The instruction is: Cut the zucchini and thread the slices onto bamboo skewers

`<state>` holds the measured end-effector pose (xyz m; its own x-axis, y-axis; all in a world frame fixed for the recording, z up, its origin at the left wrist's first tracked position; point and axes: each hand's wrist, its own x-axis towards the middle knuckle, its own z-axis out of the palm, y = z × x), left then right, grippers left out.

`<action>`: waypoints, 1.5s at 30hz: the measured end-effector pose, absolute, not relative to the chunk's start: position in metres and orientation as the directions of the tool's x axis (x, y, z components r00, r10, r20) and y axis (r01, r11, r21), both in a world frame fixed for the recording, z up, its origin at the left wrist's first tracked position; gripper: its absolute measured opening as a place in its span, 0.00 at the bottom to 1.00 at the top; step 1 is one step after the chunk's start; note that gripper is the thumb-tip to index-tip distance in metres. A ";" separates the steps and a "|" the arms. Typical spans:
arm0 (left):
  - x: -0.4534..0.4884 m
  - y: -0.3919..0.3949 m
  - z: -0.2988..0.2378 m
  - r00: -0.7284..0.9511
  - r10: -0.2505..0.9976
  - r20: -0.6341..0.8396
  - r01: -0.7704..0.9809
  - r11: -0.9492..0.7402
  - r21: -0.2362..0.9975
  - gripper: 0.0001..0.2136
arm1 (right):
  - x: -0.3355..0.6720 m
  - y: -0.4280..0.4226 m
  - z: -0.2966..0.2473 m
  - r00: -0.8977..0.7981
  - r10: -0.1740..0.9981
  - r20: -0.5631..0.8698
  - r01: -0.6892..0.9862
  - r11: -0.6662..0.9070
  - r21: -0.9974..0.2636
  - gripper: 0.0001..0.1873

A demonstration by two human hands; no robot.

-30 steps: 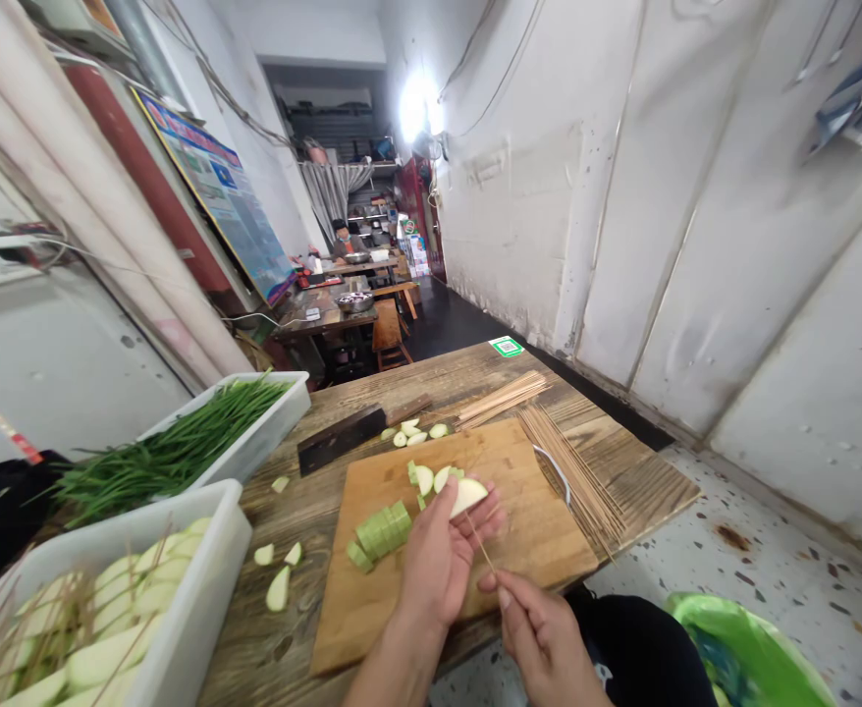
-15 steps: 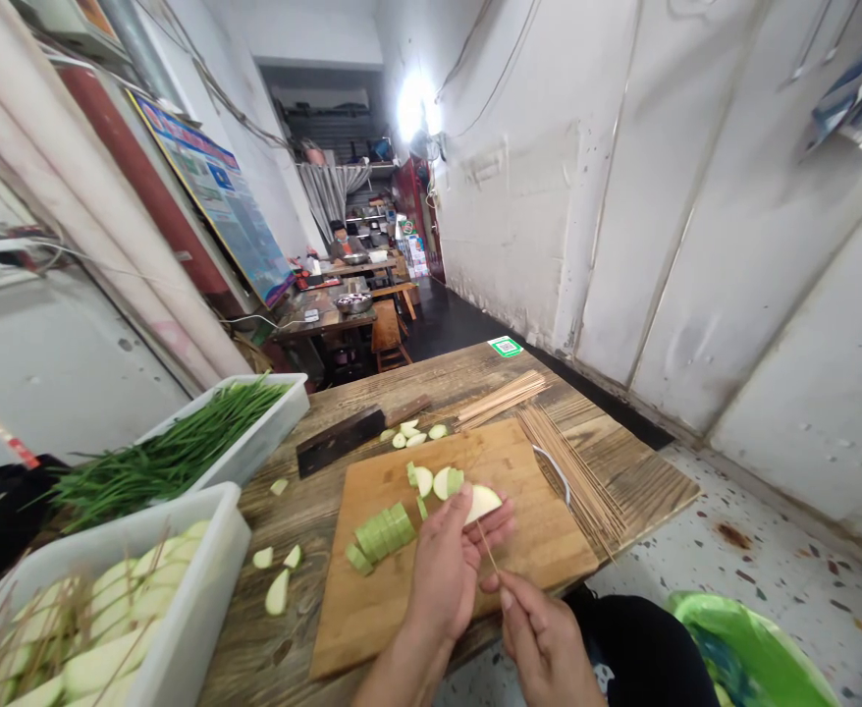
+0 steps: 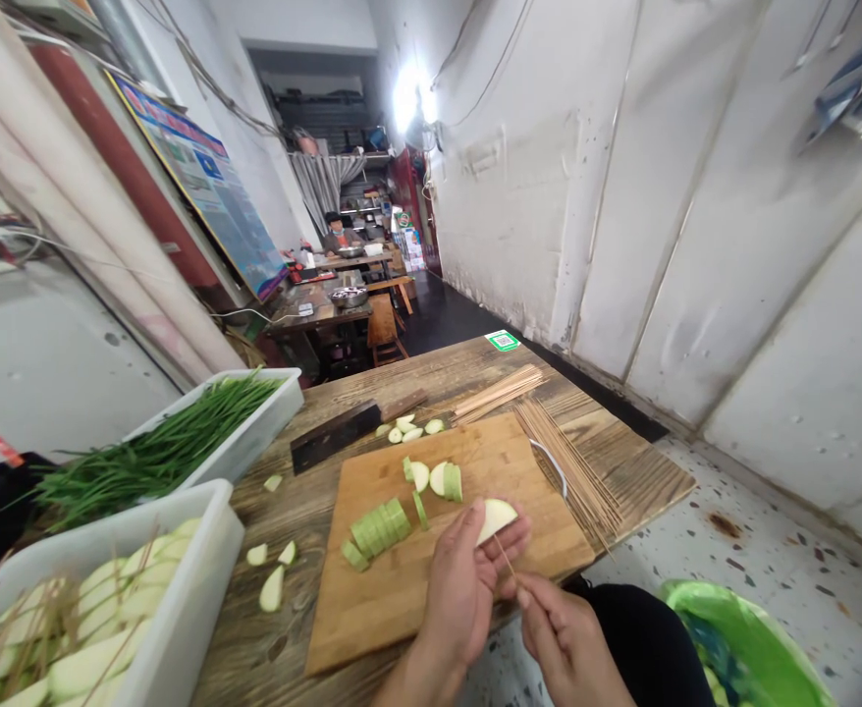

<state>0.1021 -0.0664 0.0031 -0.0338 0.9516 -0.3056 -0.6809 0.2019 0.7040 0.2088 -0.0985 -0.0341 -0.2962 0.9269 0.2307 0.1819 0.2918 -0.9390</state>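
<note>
A pale half-round squash slice [image 3: 497,520] is held by my left hand [image 3: 471,570], thumb on its face and fingers under it, above the right part of the cutting board [image 3: 372,619]. My right hand [image 3: 560,624] is closed on a thin wooden skewer [image 3: 506,556], whose upper end meets the slice's straight lower edge. How far the tip goes in is hidden. Behind my left hand, a row of cut green squash slices [image 3: 379,530] lies on the board, with a few more slices [image 3: 446,481] farther back.
A cleaver [image 3: 343,432] lies beyond the board beside squash end pieces. Bundles of skewers [image 3: 567,466] rest at the right. White trays hold garlic chives [image 3: 173,437] and skewered slices [image 3: 99,599] at left. A green bin [image 3: 747,638] stands on the floor. A person [image 3: 341,236] sits far back.
Both hands, with the slice and skewer, have moved a little right and down, toward me. The squash slices on the board are now more exposed. The camera view has shifted slightly.
</note>
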 end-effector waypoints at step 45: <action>0.038 -0.029 0.013 0.009 0.957 -0.291 -0.800 0.181 0.572 0.14 | 0.210 -0.113 -0.037 -0.374 0.916 0.147 0.096 0.196 -0.976 0.18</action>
